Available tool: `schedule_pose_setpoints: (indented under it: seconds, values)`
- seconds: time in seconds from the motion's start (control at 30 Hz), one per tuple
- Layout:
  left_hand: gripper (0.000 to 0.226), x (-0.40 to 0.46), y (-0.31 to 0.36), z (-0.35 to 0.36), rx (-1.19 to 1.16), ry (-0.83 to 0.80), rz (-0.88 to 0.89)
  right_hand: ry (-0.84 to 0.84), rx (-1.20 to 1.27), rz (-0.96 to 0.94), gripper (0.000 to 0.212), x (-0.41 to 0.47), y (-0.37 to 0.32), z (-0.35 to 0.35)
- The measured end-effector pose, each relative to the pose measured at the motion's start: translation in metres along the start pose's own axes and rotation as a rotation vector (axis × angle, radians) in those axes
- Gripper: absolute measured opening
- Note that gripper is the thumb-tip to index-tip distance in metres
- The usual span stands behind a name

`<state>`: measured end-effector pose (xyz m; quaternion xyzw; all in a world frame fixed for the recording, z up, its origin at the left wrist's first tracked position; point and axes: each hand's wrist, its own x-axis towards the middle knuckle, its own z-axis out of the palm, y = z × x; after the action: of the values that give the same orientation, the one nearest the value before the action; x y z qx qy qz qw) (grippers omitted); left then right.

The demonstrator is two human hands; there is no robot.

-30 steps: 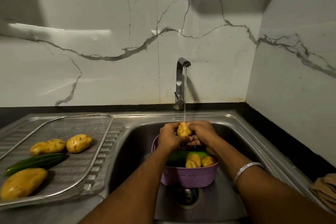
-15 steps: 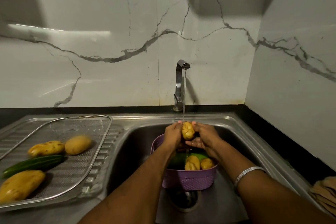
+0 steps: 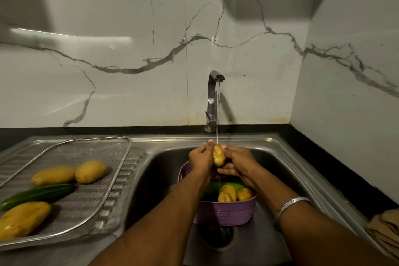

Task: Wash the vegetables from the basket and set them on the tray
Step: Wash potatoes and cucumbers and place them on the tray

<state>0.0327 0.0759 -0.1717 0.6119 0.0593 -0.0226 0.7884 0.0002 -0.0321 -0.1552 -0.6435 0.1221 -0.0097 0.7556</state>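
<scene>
A small yellow potato (image 3: 219, 156) is held upright under the running water, gripped between my left hand (image 3: 201, 157) and my right hand (image 3: 237, 162). Both hands hover over the purple basket (image 3: 226, 211) standing in the sink (image 3: 280, 157). Inside the basket lie two potatoes (image 3: 227, 193) and a green cucumber (image 3: 228, 184), partly hidden by my arms. On the left drainboard the wire mesh tray (image 3: 103, 207) carries three potatoes (image 3: 90, 171) and a dark green cucumber (image 3: 38, 195).
The steel tap (image 3: 212, 101) stands behind the sink with a thin stream running. The drain (image 3: 218, 237) shows below the basket. A folded brown cloth (image 3: 384, 229) lies on the black counter at the far right. Marble walls close the back and right side.
The potato has been turned between my hands from lying across to standing upright under the stream. The view has shifted slightly; the basket and tray items stay put.
</scene>
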Motion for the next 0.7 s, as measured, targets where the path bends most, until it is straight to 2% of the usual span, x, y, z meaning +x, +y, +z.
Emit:
schedule_pose_setpoints:
  seconds: [0.2, 0.27, 0.4, 0.47, 0.57, 0.7]
  values:
    - [0.020, -0.008, 0.010, -0.010, 0.068, -0.325, -0.077, 0.086, 0.053, 0.013, 0.020, 0.002, -0.001, -0.006]
    - [0.019, -0.008, 0.007, -0.009, 0.102, -0.330, -0.066, 0.073, 0.039, 0.011, 0.021, 0.002, -0.002, -0.008]
    - [0.013, -0.006, 0.003, -0.004, 0.074, -0.142, 0.009, 0.029, 0.000, -0.033, 0.022, 0.000, -0.002, -0.005]
    - [0.019, -0.003, 0.002, -0.004, 0.053, -0.092, 0.047, 0.007, -0.018, -0.048, 0.023, 0.000, -0.002, -0.003]
    - [0.024, -0.001, 0.002, -0.008, 0.055, -0.133, 0.041, 0.006, -0.016, -0.042, 0.022, -0.002, -0.001, -0.001]
    - [0.021, -0.002, 0.007, -0.014, 0.092, -0.313, -0.035, 0.054, -0.001, -0.009, 0.020, -0.003, -0.003, -0.002]
